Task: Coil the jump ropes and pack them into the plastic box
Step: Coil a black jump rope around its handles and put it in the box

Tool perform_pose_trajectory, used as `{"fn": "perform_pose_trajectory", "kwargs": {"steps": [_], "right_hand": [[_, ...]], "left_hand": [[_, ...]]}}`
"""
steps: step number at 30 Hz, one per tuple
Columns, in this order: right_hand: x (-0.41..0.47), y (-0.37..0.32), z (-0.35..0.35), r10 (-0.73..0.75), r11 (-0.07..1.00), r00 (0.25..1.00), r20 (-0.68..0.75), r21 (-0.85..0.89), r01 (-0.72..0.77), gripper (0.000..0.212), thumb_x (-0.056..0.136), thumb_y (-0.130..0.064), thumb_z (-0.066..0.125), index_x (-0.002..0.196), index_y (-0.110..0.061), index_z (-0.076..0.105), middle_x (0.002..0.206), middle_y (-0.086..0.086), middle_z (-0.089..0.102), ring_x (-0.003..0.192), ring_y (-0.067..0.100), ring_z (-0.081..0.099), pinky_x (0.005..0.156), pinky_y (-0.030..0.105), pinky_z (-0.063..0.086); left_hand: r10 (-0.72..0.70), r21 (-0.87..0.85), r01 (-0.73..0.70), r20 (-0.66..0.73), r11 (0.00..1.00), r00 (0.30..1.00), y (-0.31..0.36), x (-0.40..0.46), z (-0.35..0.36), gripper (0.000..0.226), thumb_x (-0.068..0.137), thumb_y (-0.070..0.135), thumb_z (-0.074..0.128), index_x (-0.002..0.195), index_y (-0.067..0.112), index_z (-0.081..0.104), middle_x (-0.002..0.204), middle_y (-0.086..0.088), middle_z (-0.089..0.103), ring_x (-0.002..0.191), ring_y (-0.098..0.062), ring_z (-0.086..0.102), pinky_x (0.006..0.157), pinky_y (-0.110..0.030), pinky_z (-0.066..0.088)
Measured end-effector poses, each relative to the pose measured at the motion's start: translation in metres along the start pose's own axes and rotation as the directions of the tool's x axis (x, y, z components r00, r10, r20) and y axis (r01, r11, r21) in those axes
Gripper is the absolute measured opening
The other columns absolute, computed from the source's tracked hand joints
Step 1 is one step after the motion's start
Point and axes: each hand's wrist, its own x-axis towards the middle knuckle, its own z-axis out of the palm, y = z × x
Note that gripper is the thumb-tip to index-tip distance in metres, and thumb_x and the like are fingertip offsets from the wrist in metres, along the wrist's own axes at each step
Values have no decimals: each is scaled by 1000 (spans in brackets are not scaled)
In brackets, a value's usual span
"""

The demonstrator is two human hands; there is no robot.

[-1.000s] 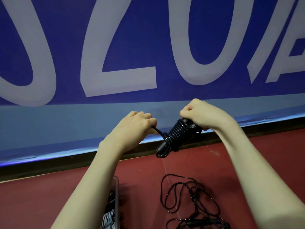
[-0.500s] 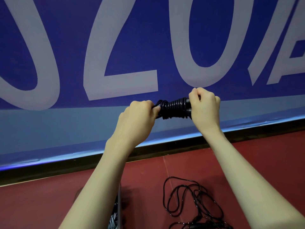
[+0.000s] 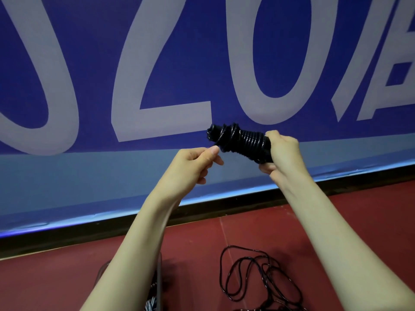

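The right hand (image 3: 283,153) grips one end of the coiled rope (image 3: 240,140), a tight black bundle held up in front of the banner (image 3: 89,63), with its fingers curled round the wrapped turns. The left hand (image 3: 193,164) sits just beside the bundle's other end, thumb and forefinger pressed together at the loose crossing strands; it looks like they pinch the rope's tail, though the strand itself is too thin and dark to confirm.

The step in hand, as I judge it, is securing the end of the wrap so the bundle holds its shape. To do that well:

- Keep the right hand's grip firm on the turns, so none slide off the handle end while the tail is worked.
- Pull the tail snug along the bundle, not outward, or the last turns will loosen.
- Tuck it under a crossing strand near the left end, where the wraps already overlap untidily; that is the likeliest place for the coil to spring open.
- Check the tuck holds before letting go with either hand.

The box (image 3: 158,288) shows only as a thin clear edge at the bottom, mostly behind the left forearm, with what seem to be ropes inside. A second rope (image 3: 258,281) lies loose and tangled on the red floor (image 3: 45,283) to its right, not yet coiled.
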Motion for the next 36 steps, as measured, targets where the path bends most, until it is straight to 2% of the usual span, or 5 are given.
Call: {"fn": "perform_pose_trajectory", "kwargs": {"steps": [11, 20, 24, 28, 36], "right_hand": [[1, 18, -13, 451, 893, 733, 510, -250, -375, 31, 94, -8, 30, 65, -16, 40, 47, -3, 47, 25, 4, 15, 37, 11, 8], [-12, 6, -3, 187, 954, 757, 626, -300, 12, 62, 77, -57, 67, 121, -17, 50, 98, 8, 57, 63, 16, 49, 54, 25, 40], [-24, 2, 4, -164, 618, 740, 652, -517, 592, 74, 81, -14, 75, 136, -39, 33, 106, -6, 52, 84, 17, 57, 71, 28, 46], [-30, 10, 15, -292, 166, 683, 670, -668, 726, 89, 85, -5, 59, 145, -50, 11, 103, -3, 48, 81, 27, 55, 72, 44, 50], [-23, 20, 5, -105, 654, 638, 763, -430, 622, 83, 79, 5, 61, 135, -49, 33, 88, 7, 62, 58, 10, 52, 55, 28, 49]], "left_hand": [[229, 111, -245, 139, 963, 964, 6, -5, -10, 36, 95, 19, 58, 126, 38, 58, 108, -2, 55, 62, -11, 37, 60, -13, 38], [-6, -119, -24, -249, 993, 968, -13, -1, -14, 18, 96, 32, 56, 95, 24, 72, 58, 19, 53, 53, -8, 35, 55, -21, 41], [-33, -121, -6, -318, 993, 948, -6, -1, -9, 24, 96, 36, 56, 90, 20, 72, 54, 18, 54, 49, -4, 34, 50, -16, 40], [30, -33, -42, -310, 999, 950, -2, -1, -2, 21, 94, 35, 59, 88, 21, 73, 65, 7, 64, 50, -7, 39, 49, -19, 41], [109, 33, -106, -128, 994, 986, -4, -7, -16, 12, 93, 26, 61, 89, 31, 72, 74, 5, 61, 50, -4, 41, 54, -10, 38]]}}
